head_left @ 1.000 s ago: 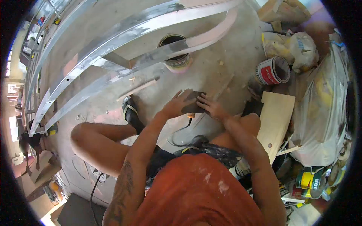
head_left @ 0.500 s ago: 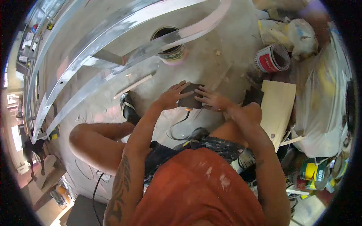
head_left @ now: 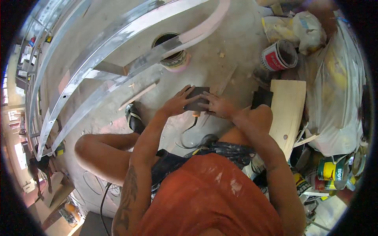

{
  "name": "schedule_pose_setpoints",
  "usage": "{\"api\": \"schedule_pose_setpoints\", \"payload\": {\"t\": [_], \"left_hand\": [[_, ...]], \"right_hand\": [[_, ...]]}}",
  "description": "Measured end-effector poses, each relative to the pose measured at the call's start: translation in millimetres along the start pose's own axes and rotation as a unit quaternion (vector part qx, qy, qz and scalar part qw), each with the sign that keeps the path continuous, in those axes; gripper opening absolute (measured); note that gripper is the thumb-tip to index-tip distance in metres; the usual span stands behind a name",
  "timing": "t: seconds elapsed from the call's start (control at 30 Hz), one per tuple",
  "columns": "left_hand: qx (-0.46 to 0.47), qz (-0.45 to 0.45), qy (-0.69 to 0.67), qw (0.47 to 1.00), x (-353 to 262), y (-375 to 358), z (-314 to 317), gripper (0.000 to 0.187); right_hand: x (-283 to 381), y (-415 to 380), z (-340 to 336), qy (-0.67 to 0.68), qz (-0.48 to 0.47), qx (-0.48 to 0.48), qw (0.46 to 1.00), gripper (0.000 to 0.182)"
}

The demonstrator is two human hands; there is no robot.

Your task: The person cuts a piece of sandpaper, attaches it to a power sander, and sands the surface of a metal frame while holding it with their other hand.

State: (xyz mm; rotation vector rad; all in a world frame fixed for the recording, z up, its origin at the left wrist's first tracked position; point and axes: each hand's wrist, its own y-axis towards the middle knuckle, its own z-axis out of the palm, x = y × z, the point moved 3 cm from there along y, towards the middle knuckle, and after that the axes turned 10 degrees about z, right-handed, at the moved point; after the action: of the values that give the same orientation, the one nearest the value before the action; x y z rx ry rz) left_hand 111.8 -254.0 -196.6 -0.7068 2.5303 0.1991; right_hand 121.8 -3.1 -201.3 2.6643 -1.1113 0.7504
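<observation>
Two bare hands are on one dark flat square, which is out in front of the body, at the middle of our clock, with 12 o'clock straight ahead. The left hand comes in at 9 o'clock and the right hand near 3 o'clock, both with fingers spread on top. The thumbs are hard to see, so I cannot tell if either hand grips tight or just presses. An orange stub pokes out at 6 o'clock, with a dark cord coming from it. To do this well, I think both hands should push the same amount and keep the square flat and straight. Keeping the cord away from the fingers would help too. The floor is grey and dusty, with some pink marks. A big curved metal frame fills the space at 10 o'clock, and one bar seems to cross over an open bucket at 11 o'clock. A thin wooden stick lies at 9 o'clock. At 2 o'clock is a can with a red label, near some lumpy bags. A pale board and a big cloudy plastic bag are around 3 o'clock, and more paint cans crowd together at 4 o'clock.
</observation>
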Motion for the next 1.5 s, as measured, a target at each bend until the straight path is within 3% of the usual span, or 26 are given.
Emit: {"api": "schedule_pose_setpoints", "payload": {"t": [0.07, 0.13, 0.17, 0.23, 0.27, 0.33, 0.37, 0.4, 0.43, 0.57, 0.73, 0.83, 1.17, 1.27, 1.37, 1.43, 1.47, 1.5], "left_hand": [[-0.013, -0.007, 0.007, 1.0, 19.7, 6.1, 9.3, 0.086], [-0.027, -0.018, 0.014, 0.999, 33.1, 13.5, 6.0, 0.084], [-0.02, -0.027, -0.012, 0.999, 36.2, 18.6, 0.7, 0.077], [-0.016, -0.037, -0.037, 0.999, 43.9, 28.4, -9.8, 0.071], [-0.009, -0.053, -0.122, 0.991, 48.4, 31.9, -11.0, 0.062], [-0.004, -0.077, -0.215, 0.974, 54.0, 34.4, -8.8, 0.054], [0.052, -0.149, -0.271, 0.95, 58.1, 33.5, -7.7, 0.051], [0.106, -0.22, -0.323, 0.914, 61.1, 29.1, -2.2, 0.051], [0.086, -0.22, -0.288, 0.928, 68.1, 25.0, 9.1, 0.053], [0.012, -0.211, -0.323, 0.922, 79.3, 6.6, 31.9, 0.044], [-0.044, -0.222, -0.355, 0.907, 70.6, 4.6, 27.5, 0.042], [-0.04, -0.221, -0.328, 0.917, 74.1, 6.4, 30.7, 0.041], [-0.032, -0.194, -0.327, 0.924, 79.4, 8.1, 35.4, 0.038], [-0.03, -0.191, -0.344, 0.919, 83.4, 7.9, 38.1, 0.045], [-0.008, -0.225, -0.357, 0.906, 80.3, 4.7, 39.9, 0.055], [-0.181, -0.168, -0.364, 0.898, 79.4, -2.7, 54.3, 0.073], [-0.186, -0.171, -0.363, 0.897, 74.0, -5.7, 56.8, 0.073], [-0.23, -0.207, -0.375, 0.874, 69.1, -10.9, 58.1, 0.08]], "right_hand": [[-2.2, 9.2, 17.0, -0.018, -0.05, -0.025, 0.998, 0.053], [-10.8, 20.0, 15.3, 0.198, 0.062, -0.154, 0.966, 0.048], [-16.2, 24.5, 19.3, 0.197, 0.057, -0.151, 0.967, 0.048], [-35.7, 32.8, 27.0, 0.397, 0.069, -0.134, 0.905, 0.041], [-35.0, 35.8, 23.7, 0.397, 0.068, -0.131, 0.906, 0.041], [-38.2, 34.1, 28.3, 0.561, 0.17, -0.069, 0.807, 0.034], [-30.9, 36.1, 18.9, 0.563, 0.172, -0.061, 0.806, 0.034], [-21.5, 41.1, 5.0, 0.473, 0.232, -0.029, 0.849, 0.034], [-19.9, 46.8, -0.2, 0.376, 0.286, 0.002, 0.881, 0.036], [-46.8, 46.0, 49.9, 0.406, 0.305, 0.046, 0.86, 0.038], [-78.8, 47.5, 48.5, 0.296, 0.258, 0.122, 0.912, 0.038], [-68.4, 42.2, 17.9, 0.26, 0.233, 0.1, 0.932, 0.037], [-88.4, 40.2, 61.1, 0.202, 0.245, 0.037, 0.948, 0.037], [-71.7, 41.9, 40.5, 0.204, 0.219, 0.055, 0.953, 0.039], [-76.1, 43.0, 47.2, 0.216, 0.196, 0.001, 0.957, 0.044], [-72.5, 45.7, 47.3, 0.125, 0.208, 0.021, 0.97, 0.055], [-77.4, 44.2, 58.6, 0.124, 0.203, 0.023, 0.971, 0.055], [-90.9, 39.4, 80.3, 0.217, 0.246, 0.01, 0.945, 0.06]]}}
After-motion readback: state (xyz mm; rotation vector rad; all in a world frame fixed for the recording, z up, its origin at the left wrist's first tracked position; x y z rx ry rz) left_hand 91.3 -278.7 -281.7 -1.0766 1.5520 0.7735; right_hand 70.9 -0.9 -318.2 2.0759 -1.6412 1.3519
